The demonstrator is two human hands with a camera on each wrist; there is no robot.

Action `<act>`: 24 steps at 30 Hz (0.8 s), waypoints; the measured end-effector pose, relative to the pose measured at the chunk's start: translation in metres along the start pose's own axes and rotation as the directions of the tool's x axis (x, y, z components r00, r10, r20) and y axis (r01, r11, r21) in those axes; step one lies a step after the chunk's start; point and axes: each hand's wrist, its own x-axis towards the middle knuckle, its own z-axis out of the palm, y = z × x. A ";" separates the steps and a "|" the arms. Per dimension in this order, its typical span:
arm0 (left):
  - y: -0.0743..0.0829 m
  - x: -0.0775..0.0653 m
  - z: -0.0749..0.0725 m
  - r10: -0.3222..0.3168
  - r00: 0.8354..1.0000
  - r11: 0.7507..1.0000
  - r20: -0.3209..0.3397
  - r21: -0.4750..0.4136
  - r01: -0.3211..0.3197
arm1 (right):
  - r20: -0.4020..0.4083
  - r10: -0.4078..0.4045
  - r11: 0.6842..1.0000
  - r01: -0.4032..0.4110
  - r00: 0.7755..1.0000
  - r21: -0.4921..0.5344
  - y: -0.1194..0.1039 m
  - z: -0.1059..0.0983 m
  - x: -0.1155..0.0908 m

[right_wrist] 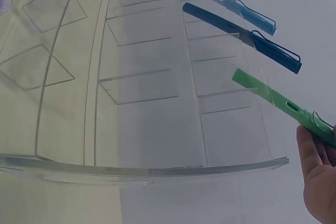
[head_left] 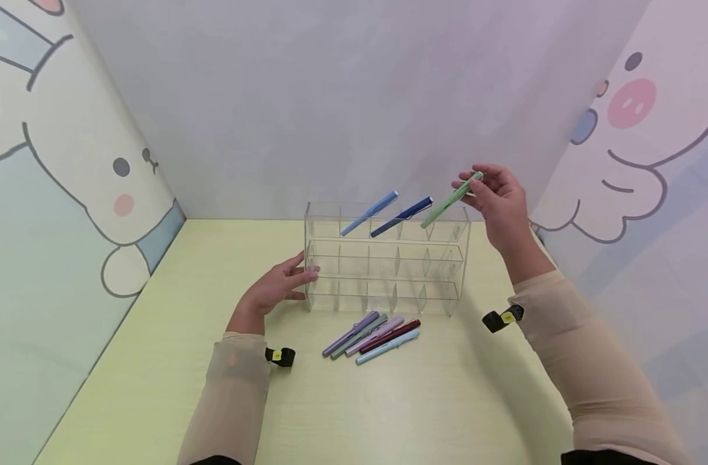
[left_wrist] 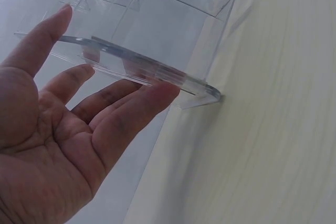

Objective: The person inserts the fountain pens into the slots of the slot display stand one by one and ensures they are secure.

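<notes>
A clear acrylic pen rack (head_left: 383, 258), tiered and divided into compartments, stands on the table. My left hand (head_left: 281, 284) is at its left end, fingers (left_wrist: 131, 114) spread and fairly straight, their tips against the side panel. One finger reaches past the panel's edge. At the upper right, my right hand (head_left: 499, 200) pinches a light green pen (head_left: 447, 203) by its clip end. The pen slants, its lower end over the rack's top row in the head view. Left of it, a dark blue pen (head_left: 400, 217) and a light blue pen (head_left: 368, 213) lean in that row.
Several pens lie side by side before the rack, among them a purple pen (head_left: 350, 334), a dark red pen (head_left: 391, 336) and a pale blue pen (head_left: 387, 347). A grey wall (head_left: 354, 110) rises behind the pale yellow table (head_left: 354, 413). Cartoon-printed panels flank it.
</notes>
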 end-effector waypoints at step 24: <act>0.000 0.000 0.000 -0.003 1.000 1.000 0.006 0.010 0.003 | 0.159 -0.013 0.984 0.041 0.987 -0.175 0.026 -0.007 -0.013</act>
